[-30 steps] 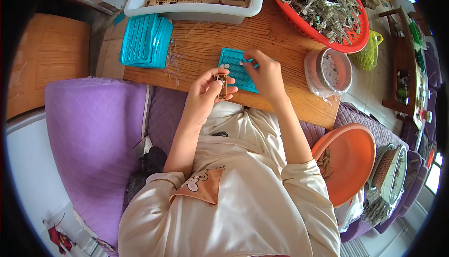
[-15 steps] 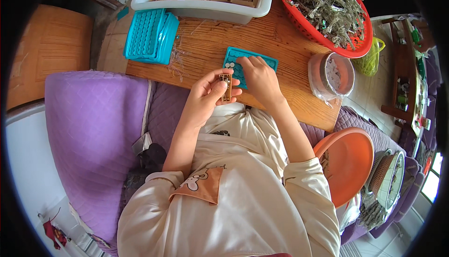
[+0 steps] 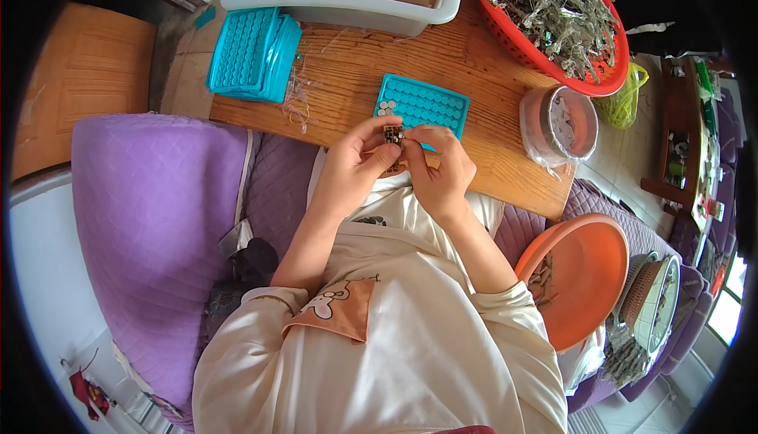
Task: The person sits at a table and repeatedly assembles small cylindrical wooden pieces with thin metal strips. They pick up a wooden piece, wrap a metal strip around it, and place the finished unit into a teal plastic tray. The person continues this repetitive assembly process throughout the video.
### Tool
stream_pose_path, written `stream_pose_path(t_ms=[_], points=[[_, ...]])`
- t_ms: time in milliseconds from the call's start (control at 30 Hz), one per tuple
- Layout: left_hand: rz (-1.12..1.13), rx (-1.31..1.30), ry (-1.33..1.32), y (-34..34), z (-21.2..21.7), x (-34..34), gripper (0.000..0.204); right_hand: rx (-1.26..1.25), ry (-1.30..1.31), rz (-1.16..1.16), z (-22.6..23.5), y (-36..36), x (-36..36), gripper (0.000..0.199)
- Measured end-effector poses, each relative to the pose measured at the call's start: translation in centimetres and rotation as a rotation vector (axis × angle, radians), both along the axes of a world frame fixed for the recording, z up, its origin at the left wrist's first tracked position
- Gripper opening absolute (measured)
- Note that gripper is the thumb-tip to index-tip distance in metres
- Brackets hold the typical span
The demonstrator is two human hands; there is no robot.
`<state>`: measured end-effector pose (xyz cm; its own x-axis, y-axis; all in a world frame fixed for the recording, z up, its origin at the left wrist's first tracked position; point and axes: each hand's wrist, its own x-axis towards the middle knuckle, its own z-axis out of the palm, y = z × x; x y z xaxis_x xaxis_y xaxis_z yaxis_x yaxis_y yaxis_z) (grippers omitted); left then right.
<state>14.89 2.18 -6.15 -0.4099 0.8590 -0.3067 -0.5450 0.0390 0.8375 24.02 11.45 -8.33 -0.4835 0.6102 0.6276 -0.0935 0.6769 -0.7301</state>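
My left hand [image 3: 351, 170] is closed round a small narrow brown plastic casing [image 3: 392, 136] with dark and metallic parts inside. It holds the casing above my lap, at the table's near edge. My right hand [image 3: 440, 173] meets it from the right, thumb and forefinger pinched at the casing's upper end. What lies between those fingertips is too small and covered to make out. Just beyond both hands, a turquoise tray [image 3: 430, 105] with rows of round pockets rests on the wooden table. Several silvery button cells [image 3: 386, 108] sit at its left end.
Stacked turquoise trays [image 3: 249, 55] stand at the table's left, beside clear plastic scraps [image 3: 298, 102]. Behind are a white bin [image 3: 339, 9] of brown casings and a red basket [image 3: 513, 47] of wiry metallic pieces. A lined tub [image 3: 533, 130] and an orange basin [image 3: 588, 292] are on the right.
My right hand has come back from the turquoise tray to the casing in my left hand. The casing is now partly covered by my fingers.
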Motion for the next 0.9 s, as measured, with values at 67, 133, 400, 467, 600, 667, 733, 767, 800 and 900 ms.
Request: stream_pose_path(t_ms=[67, 133, 400, 467, 600, 667, 733, 767, 800, 900], points=[[-0.003, -0.014, 0.069, 0.0, 0.1, 0.4, 0.028, -0.006, 0.012, -0.003, -0.2, -0.3, 0.0, 0.021], [-0.01, -0.034, 0.127, -0.1, -0.1, 0.5, 0.028, -0.009, -0.017, 0.002, -0.2, -0.4, 0.1, 0.02], [0.013, -0.055, 0.071, -0.6, -1.5, -0.1, 0.025, -0.318, -0.242, 0.244, -0.2, 0.1, 0.9, 0.011], [0.014, -0.054, 0.095, -1.3, -2.3, -0.7, 0.023, -0.405, -0.205, 0.195, -1.1, 1.2, 0.2, 0.013], [0.065, -0.116, 0.081, -2.1, -2.2, -1.5, 0.022, -0.288, -0.436, 0.093, -1.8, 3.6, -2.4, 0.019], [0.057, -0.119, 0.05, -2.2, -1.8, -1.9, 0.022, -0.091, -0.511, 0.124, -3.2, 4.3, -3.3, 0.02], [0.056, -0.104, 0.004, -2.5, -1.8, -2.2, 0.022, 0.091, -0.635, 0.158, -3.5, 4.4, -3.8, 0.019], [0.05, -0.098, -0.007, -2.5, -1.7, -2.4, 0.022, 0.14, -0.647, 0.166, -3.7, 4.5, -3.9, 0.019], [0.049, -0.091, -0.021, -2.6, -1.8, -2.4, 0.023, 0.191, -0.659, 0.178, -3.8, 4.6, -3.9, 0.018], [0.064, -0.09, -0.045, -2.8, -1.1, -2.4, 0.023, 0.131, -0.545, 0.192, -3.1, 4.1, -3.9, 0.016]])
